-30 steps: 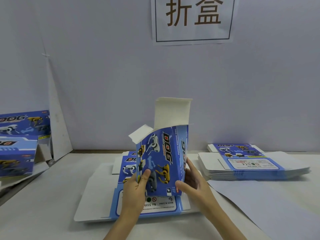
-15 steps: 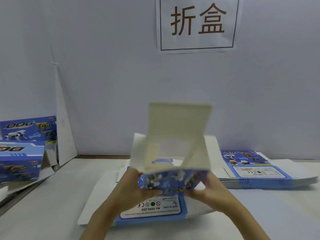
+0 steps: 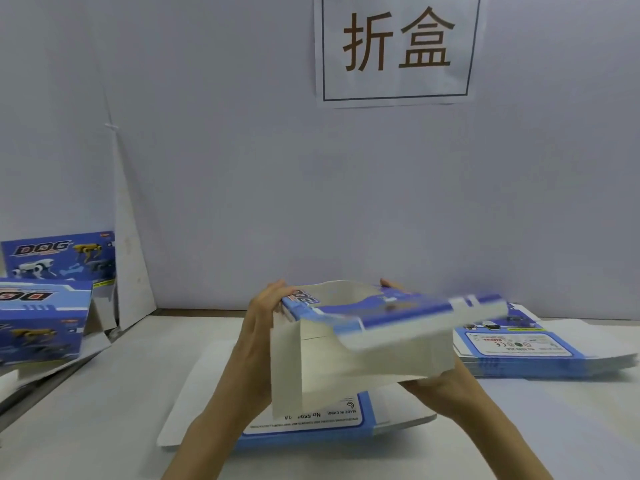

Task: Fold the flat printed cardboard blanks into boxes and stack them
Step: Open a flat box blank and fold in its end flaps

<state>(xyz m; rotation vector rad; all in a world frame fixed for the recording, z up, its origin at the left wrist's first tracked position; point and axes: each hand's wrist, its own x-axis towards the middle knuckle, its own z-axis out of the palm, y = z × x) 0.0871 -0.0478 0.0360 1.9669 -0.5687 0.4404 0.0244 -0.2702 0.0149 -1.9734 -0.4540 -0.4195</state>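
a half-formed blue printed cardboard box (image 3: 398, 308) is held in the air over the middle of a white table (image 3: 104, 393), its long printed face turned upward and tilted, and its plain white flaps hanging down on the near side. much of it is blurred. its left end is gripped by the left hand (image 3: 263, 327), whose fingers are curled over the far top corner beside the printed "dog" lettering. its lower right part is held by the right hand (image 3: 446, 386) from beneath; that hand's fingers pass behind the large white flap and are mostly hidden, so how far they are curled cannot be told. a fingertip is seen behind the box's far edge, but whose hand it belongs to cannot be told.

directly under the box, a pile of flat blue and white cardboard blanks (image 3: 311, 424) is laid on the table. a second pile of flat printed blanks (image 3: 519, 348) is set to the right, near the wall. at the far left, two folded blue boxes (image 3: 41, 323) are placed, one behind the other. a white paper sign with two large dark characters (image 3: 398, 46) is fixed to the pale wall above.
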